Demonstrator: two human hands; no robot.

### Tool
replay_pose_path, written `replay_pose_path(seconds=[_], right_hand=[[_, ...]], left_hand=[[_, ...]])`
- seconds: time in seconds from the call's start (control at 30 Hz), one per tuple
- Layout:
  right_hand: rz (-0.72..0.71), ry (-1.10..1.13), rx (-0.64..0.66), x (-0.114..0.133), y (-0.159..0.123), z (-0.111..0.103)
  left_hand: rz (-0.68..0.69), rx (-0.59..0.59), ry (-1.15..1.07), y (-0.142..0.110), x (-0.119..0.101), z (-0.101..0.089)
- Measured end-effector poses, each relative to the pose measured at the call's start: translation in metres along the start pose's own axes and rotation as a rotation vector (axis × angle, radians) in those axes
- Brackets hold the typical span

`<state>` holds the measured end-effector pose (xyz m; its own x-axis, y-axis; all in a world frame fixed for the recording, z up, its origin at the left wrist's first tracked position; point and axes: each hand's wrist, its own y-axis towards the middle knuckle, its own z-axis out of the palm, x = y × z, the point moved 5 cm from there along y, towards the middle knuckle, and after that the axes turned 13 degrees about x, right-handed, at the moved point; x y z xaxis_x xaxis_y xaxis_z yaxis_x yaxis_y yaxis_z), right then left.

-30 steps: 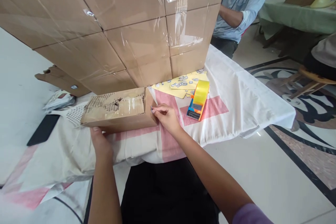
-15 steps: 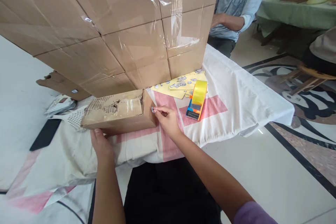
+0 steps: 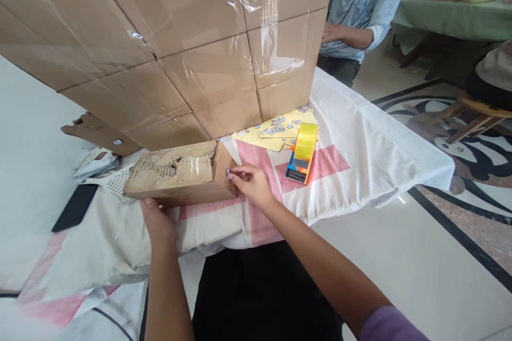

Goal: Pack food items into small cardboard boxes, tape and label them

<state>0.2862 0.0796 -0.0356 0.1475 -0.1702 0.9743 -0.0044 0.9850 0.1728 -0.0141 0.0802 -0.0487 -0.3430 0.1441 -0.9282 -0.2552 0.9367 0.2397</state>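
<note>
Right hand (image 3: pixel 253 186) grips half-hidden piece (image 3: pixel 228 173) at box (image 3: pixel 188 193); left hand (image 3: pixel 159 225): grip hidden, can't tell.

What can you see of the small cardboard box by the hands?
The small box is brown cardboard, long and low, lying slightly angled on the tablecloth before the big taped boxes. Its top is scuffed and torn, with dark streaks and shiny clear tape near the right end. The left hand supports its near left corner; the right hand's fingertips are at a small sticker-like piece on its right end.
</note>
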Motion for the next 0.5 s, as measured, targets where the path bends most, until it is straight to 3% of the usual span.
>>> replay_pose_path(seconds=[0.3,0.5], right_hand=[[-0.015,0.015,-0.066,0.0052,-0.0037,-0.0044],[-0.095,0.033,-0.002,0.0105,-0.0049,-0.0009]], left_hand=[[-0.006,-0.016,-0.015,-0.0010,-0.0047,-0.0008],[-0.010,-0.022,-0.028,-0.0014,-0.0061,-0.0008]])
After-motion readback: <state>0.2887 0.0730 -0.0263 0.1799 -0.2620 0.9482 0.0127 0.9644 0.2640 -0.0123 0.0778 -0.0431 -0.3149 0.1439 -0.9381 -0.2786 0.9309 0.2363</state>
